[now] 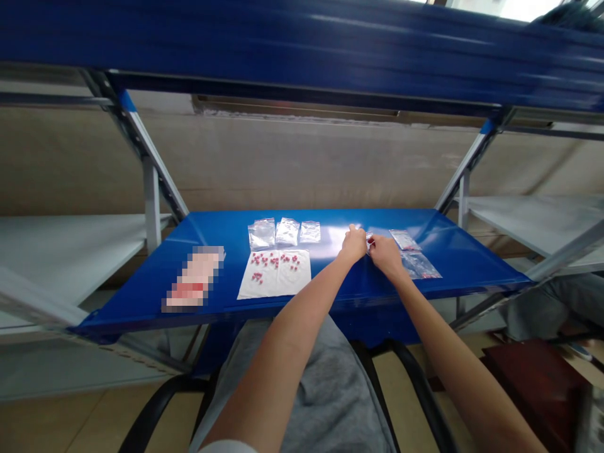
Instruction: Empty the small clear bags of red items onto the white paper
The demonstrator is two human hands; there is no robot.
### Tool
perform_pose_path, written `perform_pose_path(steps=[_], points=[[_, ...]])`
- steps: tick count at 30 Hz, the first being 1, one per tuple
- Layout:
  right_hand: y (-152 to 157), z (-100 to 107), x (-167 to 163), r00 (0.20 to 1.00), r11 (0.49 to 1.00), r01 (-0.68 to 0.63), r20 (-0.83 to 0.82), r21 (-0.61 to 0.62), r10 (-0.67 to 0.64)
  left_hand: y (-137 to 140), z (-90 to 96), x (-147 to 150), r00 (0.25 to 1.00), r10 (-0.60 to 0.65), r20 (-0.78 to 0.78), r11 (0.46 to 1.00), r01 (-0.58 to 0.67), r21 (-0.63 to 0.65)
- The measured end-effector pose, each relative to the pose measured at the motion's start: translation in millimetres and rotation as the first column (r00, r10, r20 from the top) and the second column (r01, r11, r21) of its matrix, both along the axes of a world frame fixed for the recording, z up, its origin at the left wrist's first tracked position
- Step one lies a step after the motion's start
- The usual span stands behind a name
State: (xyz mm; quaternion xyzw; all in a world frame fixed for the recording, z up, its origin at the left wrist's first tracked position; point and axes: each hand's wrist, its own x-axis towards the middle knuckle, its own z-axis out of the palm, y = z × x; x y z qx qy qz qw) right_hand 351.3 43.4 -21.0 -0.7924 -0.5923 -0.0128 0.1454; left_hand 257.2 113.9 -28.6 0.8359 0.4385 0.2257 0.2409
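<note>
Right of the table's middle, my left hand and my right hand are close together, fingers closed on a small clear plastic bag. A speck of red shows at my right fingertips; whether it lies inside the bag or against it I cannot tell. Left of my hands, a white cloth lies flat, with several small red-pink bead-like pieces scattered over it. Beyond the cloth are clear zip bags in a row. A small filled bag and a larger clear bag with reddish contents lie beside my right hand.
A blurred-out pinkish item lies on the left of the blue table. A blue upper shelf spans overhead on slanted metal posts. Chair armrests flank my lap. Another person's leg shows at far right.
</note>
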Motion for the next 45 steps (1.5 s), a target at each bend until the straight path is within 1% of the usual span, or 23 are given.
perform_pose_path(steps=[3, 6, 7, 9, 11, 13, 14, 15, 16, 18, 20, 22, 25, 28, 30, 32, 34, 38, 41, 43, 45], points=[[-1, -2, -5, 0.999, 0.998, 0.005, -0.054, 0.057, -0.002, -2, 4.7, -13, 1.000, 0.025, 0.018, 1.000, -0.025, 0.002], [1, 3, -10, 0.993, 0.982, 0.027, -0.116, 0.187, -0.005, -5, 14.1, -32, 0.997, 0.034, 0.075, 0.999, -0.035, 0.012], [1, 7, -12, 0.988, 0.972, 0.019, -0.151, 0.233, 0.017, -8, 18.1, -40, 0.995, 0.032, 0.100, 0.999, -0.033, 0.013], [1, 18, -16, 0.960, 0.959, -0.040, -0.254, 0.281, 0.114, -15, 27.0, -57, 0.988, 0.023, 0.153, 1.000, -0.024, 0.008], [-3, 32, -22, 0.882, 0.947, -0.125, -0.405, 0.295, 0.243, -27, 36.7, -77, 0.978, 0.026, 0.208, 1.000, -0.027, 0.003], [-11, 47, -32, 0.751, 0.924, -0.179, -0.560, 0.339, 0.351, -45, 46.9, -98, 0.961, 0.057, 0.270, 0.998, -0.060, 0.003], [-17, 54, -38, 0.682, 0.911, -0.183, -0.620, 0.369, 0.388, -56, 51.8, -109, 0.929, 0.086, 0.360, 0.996, -0.088, -0.010], [-23, 60, -46, 0.625, 0.902, -0.177, -0.663, 0.394, 0.412, -67, 56.3, -119, 0.898, 0.079, 0.433, 0.997, -0.081, -0.013], [-30, 65, -55, 0.582, 0.895, -0.166, -0.691, 0.414, 0.428, -78, 60.1, -128, 0.871, 0.059, 0.487, 0.998, -0.061, -0.012], [-44, 71, -75, 0.525, 0.882, -0.142, -0.721, 0.450, 0.453, -99, 65.2, -147, 0.837, 0.031, 0.546, 1.000, -0.029, -0.012], [-56, 72, -98, 0.481, 0.868, -0.111, -0.738, 0.484, 0.473, -115, 66.4, -164, 0.807, 0.038, 0.589, 0.999, -0.022, -0.034], [-64, 69, -122, 0.427, 0.862, -0.082, -0.764, 0.500, 0.484, -126, 65.3, -181, 0.792, 0.063, 0.607, 0.998, -0.046, -0.043], [-70, 63, -157, 0.315, 0.871, -0.029, -0.822, 0.491, 0.474, -134, 64.5, -205, 0.801, 0.111, 0.588, 0.991, -0.137, -0.001], [-72, 60, -184, 0.227, 0.883, 0.085, -0.872, 0.462, 0.434, -138, 68.2, -222, 0.819, 0.164, 0.550, 0.970, -0.235, 0.061], [-74, 60, -195, 0.206, 0.882, 0.109, -0.879, 0.458, 0.431, -139, 71.8, -229, 0.835, 0.194, 0.515, 0.955, -0.280, 0.094], [-76, 60, -200, 0.203, 0.878, 0.073, -0.869, 0.473, 0.452, -140, 74.5, -232, 0.855, 0.213, 0.473, 0.944, -0.305, 0.126], [-76, 58, -201, 0.198, 0.869, 0.036, -0.856, 0.493, 0.477, -141, 75.5, -233, 0.873, 0.216, 0.437, 0.939, -0.308, 0.151], [-74, 53, -199, 0.196, 0.853, 0.017, -0.838, 0.522, 0.509, -141, 74.0, -231, 0.893, 0.201, 0.402, 0.939, -0.292, 0.181], [-72, 52, -197, 0.186, 0.847, 0.018, -0.834, 0.531, 0.519, -141, 71.5, -231, 0.890, 0.142, 0.434, 0.950, -0.246, 0.194], [-71, 53, -197, 0.162, 0.843, 0.024, -0.834, 0.537, 0.527, -141, 69.3, -231, 0.874, 0.090, 0.477, 0.955, -0.212, 0.208], [-72, 54, -199, 0.142, 0.837, 0.025, -0.831, 0.546, 0.538, -142, 66.8, -232, 0.857, 0.078, 0.509, 0.949, -0.220, 0.226]])
